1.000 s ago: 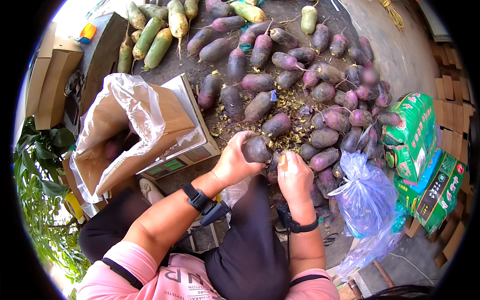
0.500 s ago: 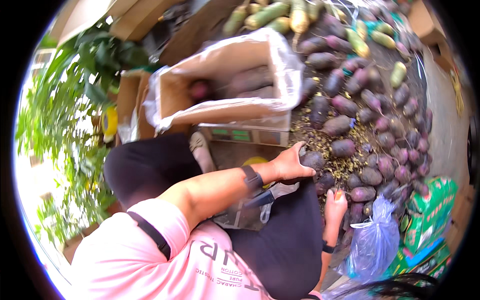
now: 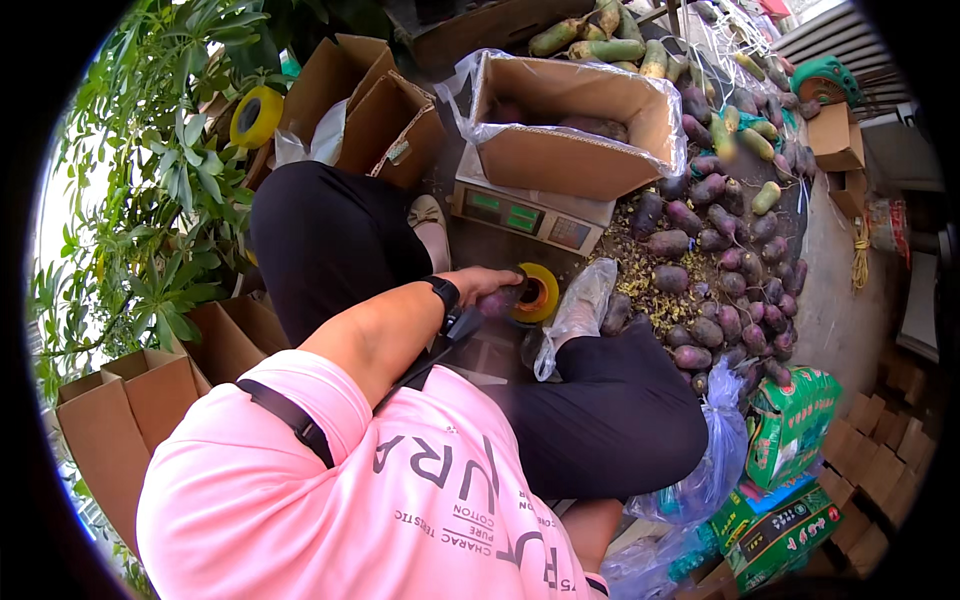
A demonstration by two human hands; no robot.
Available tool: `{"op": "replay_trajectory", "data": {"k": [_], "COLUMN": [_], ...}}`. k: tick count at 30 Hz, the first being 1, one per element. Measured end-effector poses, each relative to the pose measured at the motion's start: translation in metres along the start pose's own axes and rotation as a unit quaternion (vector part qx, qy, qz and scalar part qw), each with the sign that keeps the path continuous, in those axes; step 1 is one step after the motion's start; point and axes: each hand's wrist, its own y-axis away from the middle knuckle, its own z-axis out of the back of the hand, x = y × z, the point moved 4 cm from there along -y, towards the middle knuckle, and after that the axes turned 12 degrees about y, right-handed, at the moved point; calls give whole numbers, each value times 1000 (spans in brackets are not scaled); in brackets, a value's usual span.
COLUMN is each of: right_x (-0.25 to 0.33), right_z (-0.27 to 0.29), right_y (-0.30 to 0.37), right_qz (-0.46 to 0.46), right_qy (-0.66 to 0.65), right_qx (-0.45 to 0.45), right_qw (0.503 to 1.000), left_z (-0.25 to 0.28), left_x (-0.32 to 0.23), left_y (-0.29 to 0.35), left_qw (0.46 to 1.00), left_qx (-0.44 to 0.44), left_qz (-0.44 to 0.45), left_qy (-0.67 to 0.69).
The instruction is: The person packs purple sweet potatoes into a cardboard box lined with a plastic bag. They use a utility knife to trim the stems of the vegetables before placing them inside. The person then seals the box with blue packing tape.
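Between my knees, my left hand (image 3: pixel 484 281) is closed round a dark purple radish (image 3: pixel 498 302), blurred and partly covered by the fingers. Just right of it, a yellow roll of tape (image 3: pixel 541 292) lies on the floor. My right hand is out of sight; only part of the right forearm (image 3: pixel 590 528) shows beside my shirt, below the right thigh. Ahead, a carton lined with clear plastic (image 3: pixel 575 165) sits on a scale (image 3: pixel 528 217) with a lit display, and a few dark radishes (image 3: pixel 595 127) lie inside it.
On the right spreads a pile of purple radishes (image 3: pixel 735 225), with long green radishes (image 3: pixel 610 48) behind. A blue plastic bag (image 3: pixel 722 430) and green packages (image 3: pixel 790 425) stand near my right knee. Open cartons (image 3: pixel 365 115), another yellow tape roll (image 3: pixel 257 117) and leafy plants (image 3: pixel 165 210) are left.
My left hand has drawn back leftward from the pile, carrying a radish between my knees. My right hand has left the pile and dropped out of view. The view has turned.
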Motion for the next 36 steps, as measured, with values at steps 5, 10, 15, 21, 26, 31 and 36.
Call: {"op": "replay_trajectory", "data": {"k": [5,10,15,21,26,31,36], "right_x": [-30,-18,-7,11,38,34,29], "right_z": [0,0,-9,-20,-34,-34,-30], "right_y": [27,28,21,12,1,3,10], "right_qz": [-36,-39,-63,-93,-90,-106,-104], "right_qy": [-22,-32,-45,-41,-37,-38,-36], "right_qx": [-8,-9,-9,3,27,33,36], "right_qw": [999,999,997,995,995,993,993], "left_z": [16,13,-49,-93,-110,-111,-102], "left_x": [-12,-32,-85,-210,-291,-305,-306], "left_y": [23,50,214,339,271,182,139], "left_qw": [998,999,964,832,538,505,463], "left_qx": [-48,2,156,74,-180,-168,-137], "left_qz": [-45,-46,-191,-447,-482,-354,-367], "left_qy": [-7,-25,-101,-321,-668,-769,-795]}}
